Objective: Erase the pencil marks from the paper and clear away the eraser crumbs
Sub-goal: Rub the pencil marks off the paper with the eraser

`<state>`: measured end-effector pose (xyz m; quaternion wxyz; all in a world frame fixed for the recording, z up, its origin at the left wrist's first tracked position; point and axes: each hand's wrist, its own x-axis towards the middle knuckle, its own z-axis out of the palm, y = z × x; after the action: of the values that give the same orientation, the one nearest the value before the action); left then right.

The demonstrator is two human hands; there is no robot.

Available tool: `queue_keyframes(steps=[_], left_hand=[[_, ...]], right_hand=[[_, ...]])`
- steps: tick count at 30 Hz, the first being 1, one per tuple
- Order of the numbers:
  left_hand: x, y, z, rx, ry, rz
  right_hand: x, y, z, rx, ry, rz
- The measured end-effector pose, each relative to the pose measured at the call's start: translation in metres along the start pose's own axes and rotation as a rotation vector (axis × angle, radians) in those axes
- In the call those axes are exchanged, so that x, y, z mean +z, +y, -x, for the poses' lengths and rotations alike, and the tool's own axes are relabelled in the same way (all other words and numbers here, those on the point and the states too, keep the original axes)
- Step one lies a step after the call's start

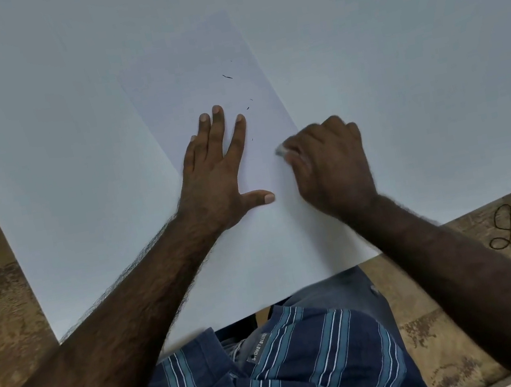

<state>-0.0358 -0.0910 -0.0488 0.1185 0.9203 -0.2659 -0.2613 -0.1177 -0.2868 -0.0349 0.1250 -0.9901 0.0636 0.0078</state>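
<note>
— What are we working on?
— A white table (389, 33), its near edge running across above our lap, its left edge slanting away from us.
— And what lies on it?
— A sheet of paper (256, 244), turned at an angle, its near corner at the table's near edge. A few dark crumbs (227, 76) sit toward the sheet's far end.
</note>
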Motion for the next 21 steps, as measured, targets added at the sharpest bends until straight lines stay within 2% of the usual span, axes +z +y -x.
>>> queue_keyframes(steps=[3, 8, 14, 19, 21], left_hand=[[0.0, 0.001, 0.001, 0.001, -0.004, 0.0], [-0.001, 0.002, 0.001, 0.005, -0.006, 0.003], [-0.001, 0.001, 0.001, 0.007, 0.0, 0.009], [0.001, 0.001, 0.002, 0.015, 0.016, 0.011], [0.001, 0.0, 0.002, 0.005, 0.024, 0.02]], right_hand=[[0.001, -0.002, 0.0, 0.056, 0.029, -0.02], [0.004, -0.018, 0.03, -0.029, -0.053, -0.074], [-0.001, -0.005, 0.021, 0.172, 0.085, -0.089], [0.004, -0.026, 0.024, -0.136, -0.072, -0.108], [0.003, -0.018, 0.003, -0.132, -0.041, -0.068]])
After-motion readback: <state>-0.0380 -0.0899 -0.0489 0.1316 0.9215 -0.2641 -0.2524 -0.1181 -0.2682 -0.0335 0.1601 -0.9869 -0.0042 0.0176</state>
